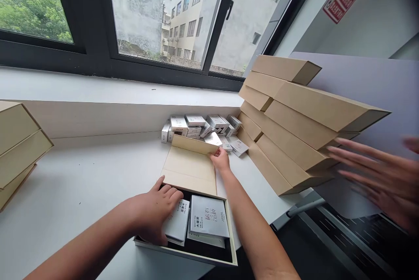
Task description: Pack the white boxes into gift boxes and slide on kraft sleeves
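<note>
On the white surface in front of me lies an open cream gift box (233, 249) with a dark inside, its hinged lid (190, 168) folded back away from me. Two stacks of small silver-white tea boxes sit in it, a left tea box (178, 221) and a right tea box (209, 216) on top. My left hand (157, 212) grips the left tea box, thumb at the near side and fingers at the far side. With my right hand (221, 158), I pinch the right corner of the lid's raised front flap.
Several small silver tea boxes (196, 120) are heaped against the wall below the window. Long brown cartons (304, 122) stand stacked at the right. Cream boxes (19, 144) stand at the left edge. Another person's blurred hands (382, 175) reach in from the right.
</note>
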The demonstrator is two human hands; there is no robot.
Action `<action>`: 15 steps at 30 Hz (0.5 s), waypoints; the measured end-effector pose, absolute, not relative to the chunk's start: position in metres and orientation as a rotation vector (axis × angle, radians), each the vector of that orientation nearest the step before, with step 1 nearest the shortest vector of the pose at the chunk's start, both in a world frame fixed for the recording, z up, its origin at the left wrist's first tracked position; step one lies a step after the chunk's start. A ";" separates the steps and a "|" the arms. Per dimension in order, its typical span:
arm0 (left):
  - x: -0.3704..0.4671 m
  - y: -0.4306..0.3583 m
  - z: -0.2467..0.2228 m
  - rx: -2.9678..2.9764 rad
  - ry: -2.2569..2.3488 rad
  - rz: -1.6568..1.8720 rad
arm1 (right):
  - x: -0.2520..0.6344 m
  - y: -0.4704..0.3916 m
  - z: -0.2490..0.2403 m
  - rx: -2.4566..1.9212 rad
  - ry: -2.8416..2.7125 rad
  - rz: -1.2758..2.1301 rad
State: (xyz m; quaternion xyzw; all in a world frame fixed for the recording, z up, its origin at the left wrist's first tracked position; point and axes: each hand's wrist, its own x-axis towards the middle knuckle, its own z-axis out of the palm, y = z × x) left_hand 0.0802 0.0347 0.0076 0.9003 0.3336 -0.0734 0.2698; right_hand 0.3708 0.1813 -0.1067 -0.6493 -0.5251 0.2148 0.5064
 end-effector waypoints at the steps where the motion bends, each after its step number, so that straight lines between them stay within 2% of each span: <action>1: 0.072 0.037 0.014 2.351 0.882 -0.153 | 0.370 0.179 -0.099 -1.523 -1.289 0.517; 4: 0.044 0.053 0.034 2.163 0.956 0.030 | 0.368 0.157 -0.057 -1.372 -1.319 0.438; 8: -0.005 0.089 0.041 2.034 1.146 0.575 | 0.371 0.075 0.026 -1.111 -1.491 0.315; 10: -0.034 0.107 0.035 1.926 1.131 0.725 | 0.374 0.023 0.058 -1.065 -1.810 0.562; 12: -0.062 0.120 0.025 1.873 1.009 0.642 | 0.379 -0.019 0.069 -1.116 -1.946 0.987; 14: -0.080 0.126 0.013 1.900 0.910 0.462 | 0.386 -0.036 0.055 -1.143 -1.879 1.256; 15: -0.082 0.128 0.006 1.930 0.929 0.377 | 0.391 -0.033 0.040 -1.143 -1.822 1.287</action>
